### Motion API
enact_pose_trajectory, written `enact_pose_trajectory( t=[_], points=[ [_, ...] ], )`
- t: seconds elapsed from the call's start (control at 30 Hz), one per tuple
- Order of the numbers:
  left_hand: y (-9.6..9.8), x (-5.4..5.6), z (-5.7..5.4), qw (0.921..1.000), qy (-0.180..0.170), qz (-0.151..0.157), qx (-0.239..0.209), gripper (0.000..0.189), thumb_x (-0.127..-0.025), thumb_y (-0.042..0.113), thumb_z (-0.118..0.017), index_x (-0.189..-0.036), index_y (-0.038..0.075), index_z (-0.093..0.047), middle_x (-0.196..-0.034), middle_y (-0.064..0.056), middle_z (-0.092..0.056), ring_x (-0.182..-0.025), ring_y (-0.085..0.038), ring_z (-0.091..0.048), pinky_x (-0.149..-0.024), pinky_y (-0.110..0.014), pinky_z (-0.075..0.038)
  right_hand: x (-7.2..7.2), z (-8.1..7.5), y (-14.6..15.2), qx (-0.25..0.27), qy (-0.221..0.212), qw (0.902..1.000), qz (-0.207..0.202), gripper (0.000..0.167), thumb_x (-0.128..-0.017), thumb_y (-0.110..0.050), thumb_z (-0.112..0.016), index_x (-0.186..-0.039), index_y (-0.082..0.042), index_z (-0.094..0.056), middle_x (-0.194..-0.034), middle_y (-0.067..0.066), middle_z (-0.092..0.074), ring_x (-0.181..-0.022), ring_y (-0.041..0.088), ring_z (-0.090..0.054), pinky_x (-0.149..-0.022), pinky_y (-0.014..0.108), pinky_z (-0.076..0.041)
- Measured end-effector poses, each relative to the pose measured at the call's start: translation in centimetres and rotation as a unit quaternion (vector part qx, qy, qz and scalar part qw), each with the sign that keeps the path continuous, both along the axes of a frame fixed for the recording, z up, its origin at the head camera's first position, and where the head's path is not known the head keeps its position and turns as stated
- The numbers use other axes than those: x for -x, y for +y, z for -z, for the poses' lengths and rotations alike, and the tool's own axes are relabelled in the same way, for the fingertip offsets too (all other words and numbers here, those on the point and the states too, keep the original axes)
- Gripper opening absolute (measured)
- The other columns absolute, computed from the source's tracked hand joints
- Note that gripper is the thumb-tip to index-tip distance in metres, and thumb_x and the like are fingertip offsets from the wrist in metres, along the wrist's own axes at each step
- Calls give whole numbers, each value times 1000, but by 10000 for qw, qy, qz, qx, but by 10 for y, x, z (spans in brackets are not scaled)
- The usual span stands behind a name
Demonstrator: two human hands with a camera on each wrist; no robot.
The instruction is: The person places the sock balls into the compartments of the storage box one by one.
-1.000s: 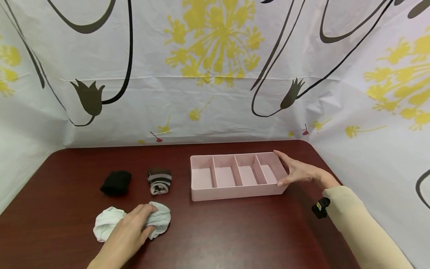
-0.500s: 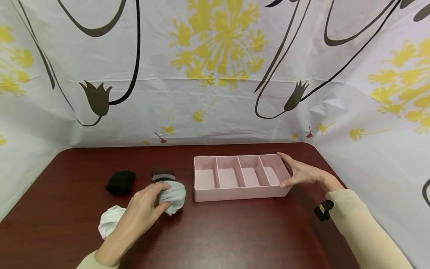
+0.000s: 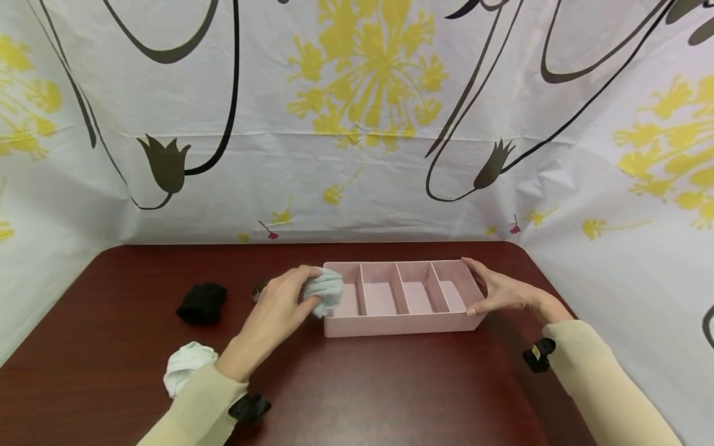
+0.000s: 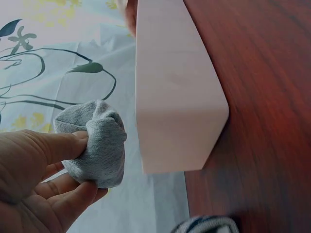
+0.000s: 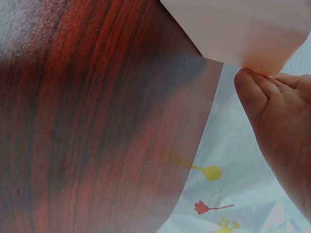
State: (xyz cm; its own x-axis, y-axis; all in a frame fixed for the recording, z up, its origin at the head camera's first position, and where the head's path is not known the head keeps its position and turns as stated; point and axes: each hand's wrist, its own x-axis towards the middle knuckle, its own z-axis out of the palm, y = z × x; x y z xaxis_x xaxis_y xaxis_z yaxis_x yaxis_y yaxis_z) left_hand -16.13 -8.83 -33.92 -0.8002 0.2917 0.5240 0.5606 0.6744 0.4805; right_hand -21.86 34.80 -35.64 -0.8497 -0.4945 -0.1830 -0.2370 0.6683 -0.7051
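Observation:
My left hand pinches a rolled grey sock between thumb and fingers. In the head view the sock overlaps the left end of a pink divided box; the left wrist view shows the sock raised beside the box's outer wall. My right hand grips the right end of the box, thumb at the front corner and fingers at the far one. The compartments in sight hold nothing; the leftmost is partly covered by the sock. Behind the left hand, a striped sock is mostly hidden.
A black rolled sock lies on the dark red table at the left. Nearer to me, a white rolled sock sits partly behind the left forearm. A patterned white sheet hangs behind and at both sides.
The left hand has lifted the grey sock from beside the white one and carried it right and away from me to the box's left end. The right hand stays at the box.

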Motion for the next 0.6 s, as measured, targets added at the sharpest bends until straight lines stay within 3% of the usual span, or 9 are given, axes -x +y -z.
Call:
enact_pose_trajectory(
  t=[0.3, 0.6],
  points=[
    [25, 20, -1, 9992, -355, 1, 185, 29, -77, 5, -75, -104, 9, -65, -99, -6, -67, -83, -19, -63, -69, -33, -52, 0, 3, 0, 83, 48, 9999, -57, 111, -71, -18, -81, -149, 1, -3, -152, 27, -8, -137, 45, -13, -90, 5, -29],
    [35, 29, 5, 9969, -486, 6, 620, 28, -77, 6, -75, -104, 8, -66, -98, -7, -66, -81, -21, -63, -68, -36, -52, 1, 4, 0, 92, 72, 9999, -20, 112, -70, -18, -81, -149, 1, -4, -151, 27, -11, -136, 42, -17, -91, 6, -29]
  ],
)
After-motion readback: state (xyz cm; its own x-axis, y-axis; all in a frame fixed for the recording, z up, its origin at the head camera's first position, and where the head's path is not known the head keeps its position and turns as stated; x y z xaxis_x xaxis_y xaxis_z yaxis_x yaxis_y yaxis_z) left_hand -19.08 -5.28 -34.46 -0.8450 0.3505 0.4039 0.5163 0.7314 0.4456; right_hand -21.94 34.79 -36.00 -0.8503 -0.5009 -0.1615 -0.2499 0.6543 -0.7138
